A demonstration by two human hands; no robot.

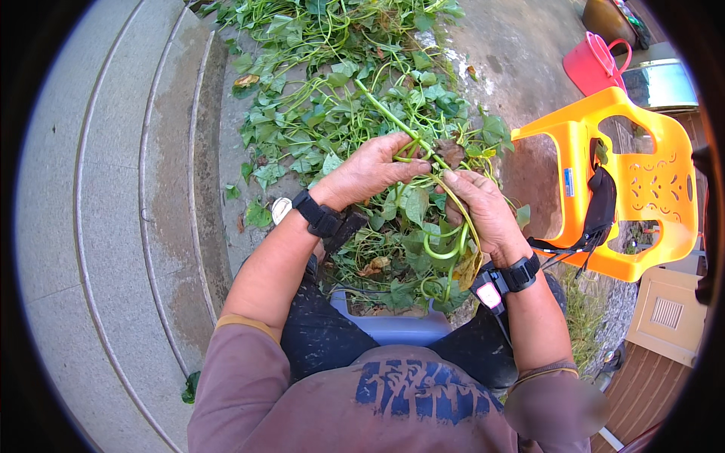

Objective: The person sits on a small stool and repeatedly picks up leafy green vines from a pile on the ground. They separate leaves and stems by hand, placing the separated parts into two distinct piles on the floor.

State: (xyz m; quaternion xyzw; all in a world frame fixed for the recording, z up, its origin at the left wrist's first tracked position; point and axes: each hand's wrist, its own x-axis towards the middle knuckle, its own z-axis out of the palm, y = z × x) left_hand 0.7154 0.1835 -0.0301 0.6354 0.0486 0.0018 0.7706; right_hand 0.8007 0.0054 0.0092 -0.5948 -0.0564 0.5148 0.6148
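Observation:
A thick green vine stem (391,116), probably sweet potato, runs diagonally between my hands above the leafy heap. My left hand (374,167) grips it, with thumb and fingers closed around the stem and a thin side stalk. Lower down, my right hand (481,206) pinches the same vine. A yellowing leaf stalk (465,214) passes along its fingers, with a withered yellow-brown leaf (468,270) at its end. Curled green stems (442,253) dangle below the right hand. Its fingertips are partly hidden behind the vine.
Heaped vines (340,107) cover the ground ahead. Stone steps (170,170) rise at left. An orange plastic chair (651,187) holding a black strap bag (600,195) stands at right, near a pink bucket (589,65). A bluish plastic stool (391,329) lies between my legs.

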